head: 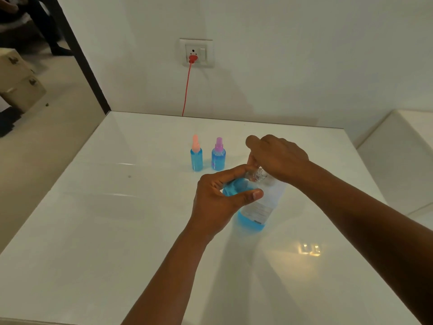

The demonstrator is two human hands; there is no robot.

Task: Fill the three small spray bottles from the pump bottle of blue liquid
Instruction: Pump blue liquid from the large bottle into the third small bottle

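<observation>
Two small spray bottles are seen standing capped and blue-filled near the table's (93, 231) far middle: the peach-capped bottle (196, 158) on the left, the purple-capped bottle (218, 156) just beside it. Both are judged done.

The step in hand is judged to be the filling of the third bottle. The third spray bottle (234, 188), already showing blue, is gripped by the left hand (218, 195), thumb and fingers curled round its body, and is tilted toward the pump bottle.

The pump bottle (260, 207) stands just right of it, a low band of blue left at the base. Its clear neck is seen uncovered under the right hand (278, 158), whose fingers are curled down at the neck; whether the pump head is held there cannot be told, as it is hidden by the hand.

Next move, as judged: the third bottle's fill level to be checked, its spray cap fitted. The cap is not visible.
</observation>
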